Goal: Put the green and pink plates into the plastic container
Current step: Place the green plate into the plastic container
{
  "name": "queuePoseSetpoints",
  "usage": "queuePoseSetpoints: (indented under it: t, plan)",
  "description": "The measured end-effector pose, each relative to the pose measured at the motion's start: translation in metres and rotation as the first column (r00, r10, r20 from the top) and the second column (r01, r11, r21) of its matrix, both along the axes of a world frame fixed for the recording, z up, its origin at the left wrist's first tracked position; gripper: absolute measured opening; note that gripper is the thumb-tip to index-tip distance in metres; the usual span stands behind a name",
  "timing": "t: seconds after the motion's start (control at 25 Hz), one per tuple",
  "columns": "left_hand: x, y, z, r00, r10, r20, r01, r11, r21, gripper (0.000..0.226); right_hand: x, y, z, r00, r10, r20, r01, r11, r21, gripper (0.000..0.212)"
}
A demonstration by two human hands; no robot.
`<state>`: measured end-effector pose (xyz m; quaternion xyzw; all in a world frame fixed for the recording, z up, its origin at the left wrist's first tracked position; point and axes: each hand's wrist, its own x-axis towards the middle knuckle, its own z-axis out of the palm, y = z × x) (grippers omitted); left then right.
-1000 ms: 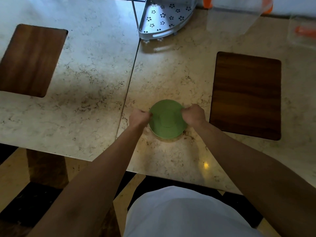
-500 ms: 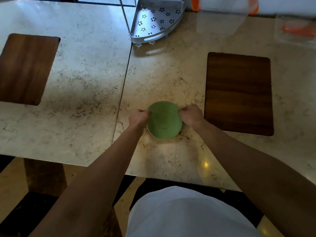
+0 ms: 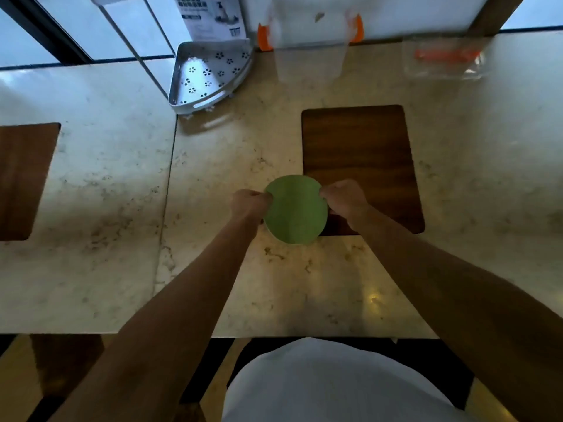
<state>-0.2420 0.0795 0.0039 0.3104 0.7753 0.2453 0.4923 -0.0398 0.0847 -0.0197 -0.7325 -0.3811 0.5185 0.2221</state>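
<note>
A round green plate [image 3: 295,210] is held above the marble table, over the near left corner of a dark wooden board. My left hand [image 3: 250,204] grips its left rim and my right hand [image 3: 343,196] grips its right rim. A thin pale edge shows under the plate's lower left; I cannot tell whether that is the pink plate. The clear plastic container [image 3: 310,45] with orange side clips stands at the table's far edge, ahead of the plate.
A dark wooden board [image 3: 365,156] lies right of centre, another wooden board [image 3: 24,181] at the far left. A perforated metal corner shelf [image 3: 207,76] stands at the back left. A clear lid with an orange strip [image 3: 444,57] lies back right.
Both hands have lifted the green plate and carried it forward and to the right, so it overlaps the wooden board's corner. The camera has tilted up, showing more of the table's back.
</note>
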Motion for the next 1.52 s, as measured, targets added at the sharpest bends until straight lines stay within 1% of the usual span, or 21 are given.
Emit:
queuePoseSetpoints:
  t: [0.08,0.16,0.24,0.32,0.52,0.68,0.76,0.92,0.96,1.04,1.12,1.2,1.32,1.44,1.52]
  plan:
    - [0.031,0.002,0.005,1.000,0.029,-0.002,-0.029,1.000,0.001,0.012,0.031,0.001,0.010,1.000,-0.016,-0.022,0.016,1.000,0.011,0.015]
    - [0.057,0.006,0.007,0.997,0.070,0.032,-0.070,0.998,-0.003,0.012,0.058,0.003,0.015,0.999,-0.022,-0.034,0.022,1.000,0.003,0.020]
    - [0.077,0.010,0.008,0.993,0.099,0.060,-0.099,0.995,-0.011,0.012,0.080,0.004,0.018,0.999,-0.008,-0.038,0.008,1.000,-0.004,0.026]
    - [0.094,0.013,0.013,0.992,0.111,0.061,-0.111,0.994,-0.009,0.011,0.097,0.008,0.022,0.999,0.011,-0.032,-0.011,1.000,-0.001,0.027]
    - [0.113,0.028,0.027,0.996,0.088,0.030,-0.088,0.996,0.003,0.016,0.114,0.024,0.029,0.998,0.053,-0.019,-0.053,0.998,0.019,0.022]
    - [0.108,0.052,0.037,1.000,0.016,0.001,-0.016,1.000,0.015,0.018,0.110,0.043,0.034,0.996,0.083,-0.016,-0.082,0.995,0.054,0.022]
    - [0.103,0.070,0.047,1.000,-0.023,-0.003,0.023,1.000,0.018,0.023,0.104,0.062,0.041,0.996,0.082,-0.022,-0.080,0.994,0.074,0.025]
    - [0.090,0.126,0.074,0.998,-0.067,-0.016,0.068,0.994,0.090,0.036,0.087,0.114,0.065,0.997,0.083,0.000,-0.082,0.984,0.156,0.028]
    - [0.087,0.144,0.081,0.997,-0.070,-0.013,0.071,0.991,0.109,0.034,0.084,0.130,0.073,0.997,0.080,0.018,-0.082,0.980,0.184,0.030]
    - [0.081,0.181,0.095,0.998,-0.069,-0.001,0.068,0.985,0.157,0.022,0.078,0.166,0.089,0.994,0.088,0.065,-0.102,0.960,0.260,0.033]
    - [0.075,0.218,0.108,0.998,-0.063,-0.016,0.065,0.972,0.227,0.013,0.074,0.205,0.102,0.990,0.087,0.113,-0.121,0.931,0.344,0.029]
    - [0.069,0.251,0.120,0.994,-0.092,-0.054,0.104,0.946,0.306,0.007,0.073,0.243,0.114,0.987,0.070,0.144,-0.123,0.907,0.402,0.023]
    - [0.064,0.303,0.130,0.980,-0.143,-0.137,0.187,0.900,0.395,0.007,0.070,0.298,0.128,0.984,0.051,0.168,-0.124,0.877,0.464,0.007]
    - [0.060,0.351,0.134,0.966,-0.184,-0.181,0.246,0.872,0.424,0.009,0.069,0.348,0.133,0.963,0.057,0.264,-0.188,0.844,0.503,0.011]
    - [0.057,0.376,0.134,0.962,-0.202,-0.186,0.265,0.857,0.441,0.005,0.070,0.374,0.133,0.964,0.064,0.260,-0.200,0.816,0.542,0.010]
